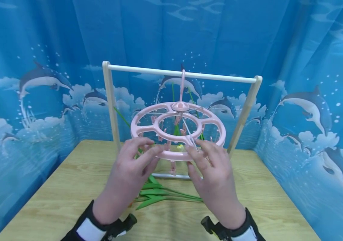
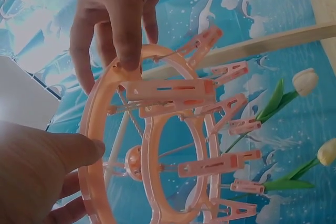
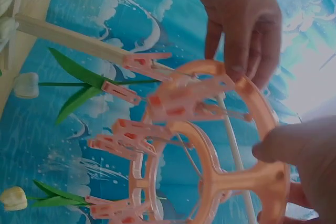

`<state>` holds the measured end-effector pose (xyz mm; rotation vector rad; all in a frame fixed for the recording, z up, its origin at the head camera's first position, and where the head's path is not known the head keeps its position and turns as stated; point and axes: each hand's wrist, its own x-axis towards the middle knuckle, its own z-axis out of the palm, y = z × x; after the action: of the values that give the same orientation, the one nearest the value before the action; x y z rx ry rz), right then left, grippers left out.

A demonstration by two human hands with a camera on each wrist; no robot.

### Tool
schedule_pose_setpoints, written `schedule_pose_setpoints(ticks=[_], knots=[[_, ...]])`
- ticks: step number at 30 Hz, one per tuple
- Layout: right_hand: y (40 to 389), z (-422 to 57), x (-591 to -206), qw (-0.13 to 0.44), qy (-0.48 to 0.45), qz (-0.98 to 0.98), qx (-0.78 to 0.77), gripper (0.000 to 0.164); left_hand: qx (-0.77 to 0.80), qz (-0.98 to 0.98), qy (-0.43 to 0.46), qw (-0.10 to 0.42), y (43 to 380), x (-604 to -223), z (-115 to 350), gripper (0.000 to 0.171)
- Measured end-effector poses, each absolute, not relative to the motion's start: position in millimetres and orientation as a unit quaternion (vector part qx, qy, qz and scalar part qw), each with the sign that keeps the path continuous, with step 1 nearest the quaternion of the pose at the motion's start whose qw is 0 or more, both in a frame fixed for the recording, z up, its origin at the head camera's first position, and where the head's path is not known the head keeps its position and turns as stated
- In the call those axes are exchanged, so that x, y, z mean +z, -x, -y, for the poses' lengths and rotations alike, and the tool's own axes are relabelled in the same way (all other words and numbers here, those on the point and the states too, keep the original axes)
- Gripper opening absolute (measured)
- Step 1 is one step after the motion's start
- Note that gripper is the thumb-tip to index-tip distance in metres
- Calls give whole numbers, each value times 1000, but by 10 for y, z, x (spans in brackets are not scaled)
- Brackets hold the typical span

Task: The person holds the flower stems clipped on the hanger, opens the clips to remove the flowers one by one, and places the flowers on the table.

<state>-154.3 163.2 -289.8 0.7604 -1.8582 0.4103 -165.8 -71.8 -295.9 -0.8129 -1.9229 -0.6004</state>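
Observation:
A pink round clip hanger (image 1: 147, 129) with several dangling clothespins (image 2: 210, 166) hangs by its hook (image 1: 182, 85). My left hand (image 1: 130, 165) grips the front left of its outer ring, thumb on the underside and fingers over the top. On the front right, my right hand (image 1: 215, 169) holds the same ring the same way. From the clips, a white tulip (image 3: 25, 85) and a yellow tulip (image 3: 13, 199) hang blossom down. Below the hands, several more tulips (image 1: 156, 192) lie on the table, their blossoms mostly hidden behind my left hand.
The hanger's hook sits on the white crossbar (image 1: 147, 70) of a wooden stand (image 1: 245, 112). Its lower white bar (image 1: 174, 175) runs close over the wooden table (image 1: 268, 194). A blue curtain (image 1: 234, 30) printed with dolphins surrounds the table at the back and both sides.

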Motion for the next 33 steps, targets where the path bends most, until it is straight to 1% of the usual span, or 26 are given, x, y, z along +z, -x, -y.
schedule_pose_setpoints(ticks=[3, 6, 8, 13, 17, 22, 29, 33], knots=[[1549, -1606, -2919, 524, -315, 772, 173, 47, -248, 781, 329, 469, 1636, -2955, 687, 52], [1556, -1608, -2925, 526, -307, 773, 176, 42, -254, 783, 326, 464, 1627, -2964, 669, 51], [1564, -1618, -2921, 531, -304, 771, 177, 40, -258, 787, 323, 458, 1630, -2976, 667, 46], [1574, -1662, -2907, 534, -289, 774, 181, 41, -257, 794, 309, 456, 1677, -2998, 700, 33], [1580, -1710, -2898, 534, -274, 781, 175, 38, -258, 792, 293, 469, 1728, -3011, 751, 29], [1598, -1782, -2887, 536, -262, 782, 178, 32, -262, 786, 273, 489, 1756, -3009, 804, 26], [1613, -1840, -2883, 528, -255, 788, 189, 31, -261, 787, 248, 501, 1769, -2985, 830, 28], [1621, -1847, -2871, 529, -253, 787, 193, 31, -270, 780, 257, 503, 1786, -2974, 841, 29]])
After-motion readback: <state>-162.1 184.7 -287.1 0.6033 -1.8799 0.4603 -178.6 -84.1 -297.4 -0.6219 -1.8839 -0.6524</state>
